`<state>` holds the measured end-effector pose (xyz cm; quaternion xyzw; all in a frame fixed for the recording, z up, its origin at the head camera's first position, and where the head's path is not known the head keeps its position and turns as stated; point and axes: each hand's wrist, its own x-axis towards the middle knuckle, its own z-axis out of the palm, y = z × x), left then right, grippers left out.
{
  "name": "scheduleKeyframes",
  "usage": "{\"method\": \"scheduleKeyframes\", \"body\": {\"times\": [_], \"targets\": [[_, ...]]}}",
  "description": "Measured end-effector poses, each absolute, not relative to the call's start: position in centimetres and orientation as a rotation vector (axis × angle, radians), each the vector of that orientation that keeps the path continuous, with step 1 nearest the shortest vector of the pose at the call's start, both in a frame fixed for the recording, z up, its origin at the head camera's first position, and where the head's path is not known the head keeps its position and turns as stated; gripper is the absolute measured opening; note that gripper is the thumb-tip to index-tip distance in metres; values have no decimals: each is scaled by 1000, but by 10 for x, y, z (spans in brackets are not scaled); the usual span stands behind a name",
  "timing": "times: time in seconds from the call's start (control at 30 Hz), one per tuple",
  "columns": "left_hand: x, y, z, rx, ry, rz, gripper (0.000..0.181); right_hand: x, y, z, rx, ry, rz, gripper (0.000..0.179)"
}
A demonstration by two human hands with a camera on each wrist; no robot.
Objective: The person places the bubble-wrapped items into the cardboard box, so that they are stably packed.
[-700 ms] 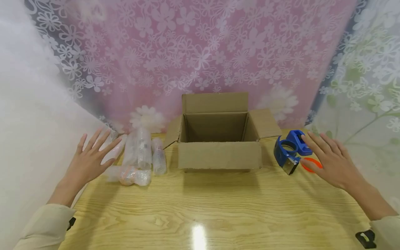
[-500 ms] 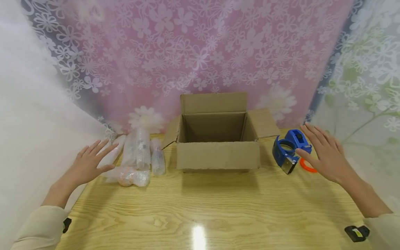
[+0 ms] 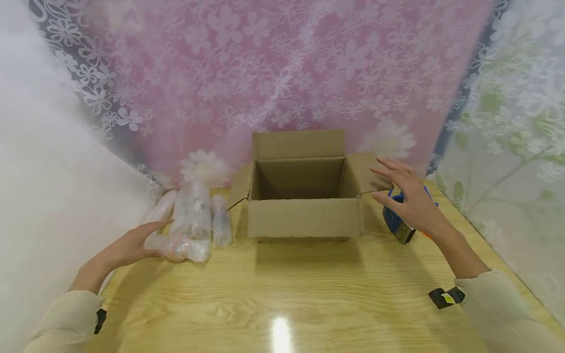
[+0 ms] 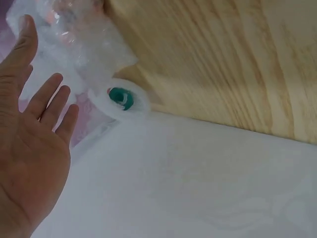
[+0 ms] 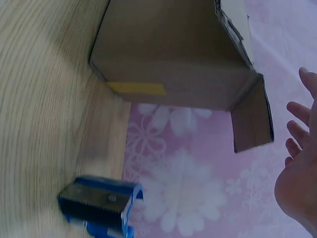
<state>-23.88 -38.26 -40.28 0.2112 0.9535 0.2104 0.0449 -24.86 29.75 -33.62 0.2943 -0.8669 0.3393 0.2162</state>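
My left hand (image 3: 125, 247) hovers at the left end of a bubble-wrapped item with orange inside (image 3: 183, 248), thumb and fingers apart. Whether it touches the wrap I cannot tell. In the left wrist view, a wrapped piece with a green end (image 4: 121, 98) lies beyond the fingers. My right hand (image 3: 408, 196) is raised beside the right flap (image 3: 368, 169) of an open cardboard box (image 3: 304, 218), holding nothing, fingers spread. Below that hand, partly hidden, stands a blue tape dispenser (image 3: 393, 220); the right wrist view also has the dispenser (image 5: 96, 203).
Several more bubble-wrapped items (image 3: 200, 211) stand left of the box. The wooden table (image 3: 282, 289) stretches in front. A pink flowered curtain (image 3: 265, 73) hangs close behind, and white cloth (image 3: 57, 171) borders the left side. A bit of orange ring (image 3: 426, 235) shows under my right arm.
My right hand has moved left, from above the blue dispenser and orange ring to the box's right flap. My left hand has dropped and turned sideways near the wrapped item.
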Motion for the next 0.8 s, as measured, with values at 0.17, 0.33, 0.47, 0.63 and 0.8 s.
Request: {"method": "scheduleKeyframes", "body": {"times": [0.17, 0.33, 0.47, 0.63, 0.8], "targets": [[-244, -375, -416, 746, 2922, 566, 84, -261, 278, -344, 854, -2405, 941, 55], [-242, -372, -427, 768, 2994, 466, 76, -265, 269, -357, 813, -2479, 1040, 48], [-245, -369, -432, 852, 3035, 402, 75, -256, 271, -368, 722, -2536, 1197, 47], [-252, -366, -435, 970, 3061, 265, 83, -251, 264, -374, 593, -2490, 1394, 46], [-253, -369, -436, 931, 3067, 260, 86, -256, 249, -381, 520, -2376, 1485, 41]]}}
